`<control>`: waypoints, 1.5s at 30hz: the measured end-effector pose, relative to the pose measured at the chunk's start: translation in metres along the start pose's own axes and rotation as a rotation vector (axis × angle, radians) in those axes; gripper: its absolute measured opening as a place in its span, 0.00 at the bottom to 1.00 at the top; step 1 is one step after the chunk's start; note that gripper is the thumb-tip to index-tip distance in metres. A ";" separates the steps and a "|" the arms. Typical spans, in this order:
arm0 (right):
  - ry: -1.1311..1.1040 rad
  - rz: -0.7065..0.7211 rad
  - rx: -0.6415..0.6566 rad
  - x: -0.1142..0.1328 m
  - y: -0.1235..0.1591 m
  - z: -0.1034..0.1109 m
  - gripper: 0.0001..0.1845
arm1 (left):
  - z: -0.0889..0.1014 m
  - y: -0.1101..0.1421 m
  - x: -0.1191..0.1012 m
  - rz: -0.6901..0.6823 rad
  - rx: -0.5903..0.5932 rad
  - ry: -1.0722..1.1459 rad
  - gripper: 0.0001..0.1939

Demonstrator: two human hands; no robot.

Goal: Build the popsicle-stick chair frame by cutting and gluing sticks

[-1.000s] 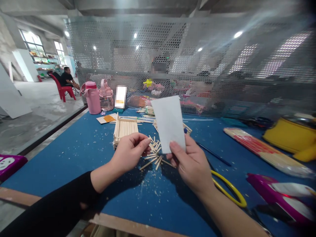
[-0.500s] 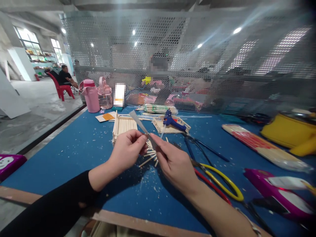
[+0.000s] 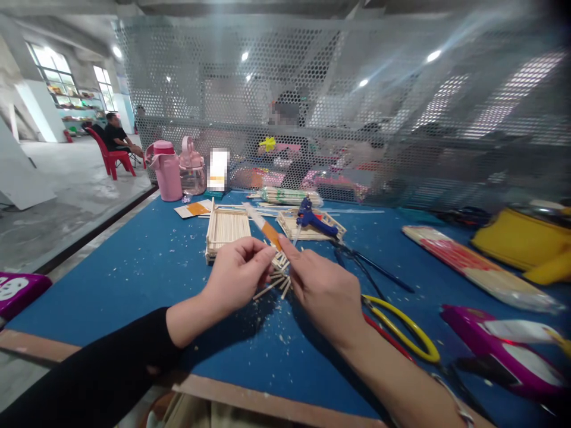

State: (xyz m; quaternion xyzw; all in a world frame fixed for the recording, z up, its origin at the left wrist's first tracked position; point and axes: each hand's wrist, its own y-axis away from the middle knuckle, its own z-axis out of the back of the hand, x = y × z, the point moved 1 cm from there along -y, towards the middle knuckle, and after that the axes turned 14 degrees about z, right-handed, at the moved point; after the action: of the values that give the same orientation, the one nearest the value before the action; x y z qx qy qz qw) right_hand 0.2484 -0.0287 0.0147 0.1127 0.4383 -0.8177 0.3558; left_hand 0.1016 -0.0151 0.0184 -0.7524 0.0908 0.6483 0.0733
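Note:
My right hand (image 3: 328,291) grips a narrow white-and-orange strip of card (image 3: 269,230), index finger along it; the strip slants up and away to the left. Close beside it, the fingers of my left hand (image 3: 236,270) are pinched together, and what they hold is hidden. Below and behind both hands, thin wooden sticks (image 3: 282,279) lie fanned out on the table. A small box-like frame built of sticks (image 3: 228,224) stands just beyond my left hand. Beyond my right hand, a blue glue gun (image 3: 314,220) rests on a second stick frame (image 3: 288,227).
Scissors with yellow and red handles (image 3: 408,330) lie beside my right forearm. Farther right are packed sticks (image 3: 473,264), a purple-and-white object (image 3: 504,345) and a yellow bag (image 3: 521,238). Pink bottles (image 3: 168,172) stand at the back left, before a perforated metal screen (image 3: 357,131).
The strip has turned, so its orange side now shows instead of a pale one. Both hands have shifted slightly right in view and remain close together.

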 end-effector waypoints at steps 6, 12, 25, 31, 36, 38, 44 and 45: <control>-0.027 -0.171 -0.162 -0.005 0.003 0.003 0.20 | 0.001 -0.002 -0.004 0.056 -0.009 0.109 0.09; -0.158 0.022 -0.112 0.003 -0.001 0.011 0.21 | -0.003 0.002 0.000 0.046 0.064 0.065 0.10; -0.452 -0.138 -0.186 -0.002 0.001 0.006 0.20 | -0.003 -0.001 -0.002 0.162 0.131 0.196 0.10; -0.271 -0.080 -0.136 -0.004 0.002 0.004 0.21 | -0.001 -0.003 0.000 0.146 0.104 0.230 0.12; -0.208 -0.079 -0.110 0.000 0.003 0.005 0.23 | -0.001 -0.004 0.002 0.135 0.156 0.252 0.14; -0.246 -0.089 -0.109 -0.001 0.003 0.004 0.24 | 0.000 -0.003 0.002 0.146 0.177 0.241 0.15; -0.636 -0.538 -0.147 -0.011 -0.001 0.001 0.17 | 0.001 -0.003 -0.002 0.151 0.223 0.148 0.15; -0.770 -0.648 -0.185 -0.012 -0.002 0.001 0.15 | 0.001 -0.003 -0.002 0.141 0.197 0.121 0.15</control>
State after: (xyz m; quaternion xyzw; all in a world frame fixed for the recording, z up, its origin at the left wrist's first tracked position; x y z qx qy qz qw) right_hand 0.2561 -0.0233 0.0228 -0.3703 0.3583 -0.8261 0.2280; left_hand 0.1007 -0.0114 0.0199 -0.7709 0.2109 0.5934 0.0955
